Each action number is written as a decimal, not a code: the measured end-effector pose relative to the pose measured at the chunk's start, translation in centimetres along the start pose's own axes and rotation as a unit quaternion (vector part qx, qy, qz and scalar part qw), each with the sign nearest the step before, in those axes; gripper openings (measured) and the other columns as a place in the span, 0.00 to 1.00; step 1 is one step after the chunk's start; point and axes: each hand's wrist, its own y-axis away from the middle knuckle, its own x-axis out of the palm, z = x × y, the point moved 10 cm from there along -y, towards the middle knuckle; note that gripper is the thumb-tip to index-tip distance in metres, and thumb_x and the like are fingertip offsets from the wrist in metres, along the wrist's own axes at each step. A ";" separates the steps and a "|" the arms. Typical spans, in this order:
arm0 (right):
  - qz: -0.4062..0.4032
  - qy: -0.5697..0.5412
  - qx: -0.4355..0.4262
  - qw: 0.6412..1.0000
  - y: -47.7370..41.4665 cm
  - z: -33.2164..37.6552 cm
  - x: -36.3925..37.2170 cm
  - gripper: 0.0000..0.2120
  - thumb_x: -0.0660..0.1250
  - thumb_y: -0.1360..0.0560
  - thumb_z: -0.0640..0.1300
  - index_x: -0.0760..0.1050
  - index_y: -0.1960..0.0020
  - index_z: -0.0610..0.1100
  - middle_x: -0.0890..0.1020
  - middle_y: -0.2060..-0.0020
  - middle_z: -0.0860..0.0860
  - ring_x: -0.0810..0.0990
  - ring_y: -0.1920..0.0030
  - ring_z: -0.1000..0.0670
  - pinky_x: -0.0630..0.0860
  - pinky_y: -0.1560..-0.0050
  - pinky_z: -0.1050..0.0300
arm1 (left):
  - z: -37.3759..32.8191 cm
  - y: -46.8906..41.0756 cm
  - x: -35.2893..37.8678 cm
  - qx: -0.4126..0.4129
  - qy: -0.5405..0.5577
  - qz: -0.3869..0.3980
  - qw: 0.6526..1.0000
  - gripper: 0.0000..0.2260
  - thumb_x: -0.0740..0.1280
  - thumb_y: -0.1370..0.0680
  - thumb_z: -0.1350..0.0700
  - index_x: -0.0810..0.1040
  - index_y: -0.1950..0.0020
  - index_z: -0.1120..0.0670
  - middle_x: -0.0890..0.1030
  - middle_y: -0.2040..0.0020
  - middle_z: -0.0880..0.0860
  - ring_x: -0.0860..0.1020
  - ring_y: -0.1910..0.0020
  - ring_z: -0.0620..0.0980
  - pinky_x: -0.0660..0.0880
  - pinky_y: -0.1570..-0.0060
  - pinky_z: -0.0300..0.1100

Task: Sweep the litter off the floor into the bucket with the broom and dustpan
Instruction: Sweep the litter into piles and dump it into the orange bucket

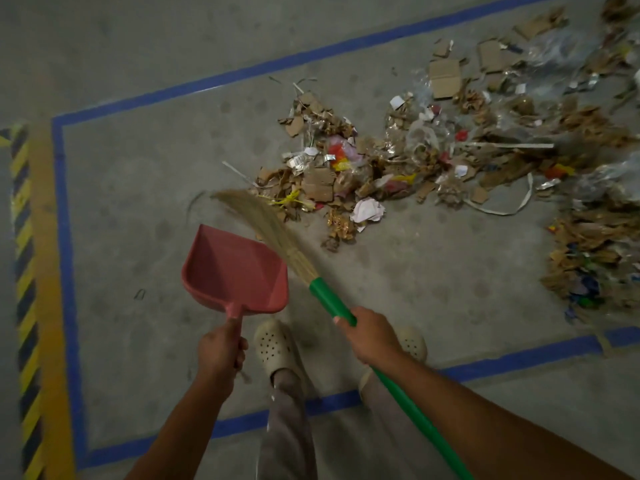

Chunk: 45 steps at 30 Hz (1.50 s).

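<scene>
My right hand (372, 336) is wrapped around the green shaft of the broom (332, 303), which runs back under my right forearm. My left hand (220, 351) grips the short handle of the dustpan (235, 268), fingers curled round it.

The concrete floor (138, 202) carries the litter (433, 161): cardboard scraps, paper, plastic film and wrappers. It lies ahead of my right hand and spreads off to its right. A blue tape outline (65, 237) frames this area. A yellow-and-black hazard stripe (24, 271) runs well to the left of my left hand.

The broom's straw bristles (263, 223) reach forward and left from my right hand, with their tips at the near-left edge of the litter. The red dustpan sits directly ahead of my left hand, mouth facing away. I cannot tell whether it touches the floor. Two pale perforated clogs (273, 348) stand between my hands.
</scene>
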 end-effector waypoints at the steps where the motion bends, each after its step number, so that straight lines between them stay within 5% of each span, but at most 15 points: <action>1: 0.006 0.015 -0.004 1.000 -1.7 0.4 1.5 0.19 0.63 0.20 0.59 0.78 0.41 0.44 0.84 0.51 0.44 0.83 0.50 0.41 0.77 0.55 0.53 | 0.2 -1.3 0.2 0.004 -0.008 0.002 1.000 0.19 0.65 0.19 0.46 0.75 0.63 0.59 0.75 0.68 0.59 0.66 0.79 0.47 0.60 0.78 0.38; 10: -0.074 0.070 0.142 0.985 -11.3 -7.0 7.1 0.21 0.56 0.16 0.56 0.71 0.31 0.43 0.80 0.40 0.42 0.80 0.40 0.41 0.77 0.46 0.51 | 1.4 -10.7 3.0 0.060 -0.123 0.038 0.990 0.26 0.64 0.19 0.39 0.76 0.62 0.61 0.76 0.69 0.58 0.68 0.77 0.49 0.63 0.76 0.40; 19: -0.169 -0.068 0.252 0.950 -11.9 -20.7 2.2 0.22 0.55 0.15 0.55 0.68 0.31 0.40 0.80 0.40 0.37 0.79 0.40 0.37 0.75 0.46 0.48 | 0.9 -11.6 12.0 0.103 -0.155 0.062 0.981 0.19 0.65 0.18 0.47 0.77 0.59 0.63 0.75 0.71 0.57 0.66 0.80 0.48 0.60 0.81 0.36; 27: -0.242 -0.205 0.333 0.888 -10.5 -33.9 -6.8 0.23 0.55 0.16 0.54 0.70 0.33 0.36 0.78 0.38 0.35 0.78 0.39 0.34 0.75 0.43 0.45 | 2.0 -7.3 23.4 0.127 -0.200 0.129 0.963 0.22 0.64 0.18 0.46 0.77 0.61 0.62 0.75 0.70 0.59 0.67 0.76 0.50 0.61 0.73 0.40; 34: -0.382 -0.297 0.288 0.826 -4.0 -40.7 -15.6 0.21 0.59 0.18 0.59 0.76 0.49 0.41 0.82 0.56 0.40 0.82 0.55 0.37 0.80 0.54 0.45 | 0.0 -2.0 31.4 0.161 -0.254 0.179 0.937 0.27 0.65 0.20 0.39 0.77 0.65 0.62 0.73 0.71 0.59 0.67 0.76 0.50 0.61 0.74 0.39; 45: -0.416 -0.337 0.256 0.805 5.5 -37.3 -18.2 0.16 0.58 0.16 0.55 0.73 0.49 0.42 0.79 0.57 0.44 0.78 0.57 0.42 0.70 0.61 0.53 | -3.8 4.9 32.0 0.184 -0.242 0.199 0.932 0.26 0.66 0.19 0.42 0.77 0.65 0.64 0.74 0.71 0.60 0.67 0.77 0.51 0.61 0.75 0.40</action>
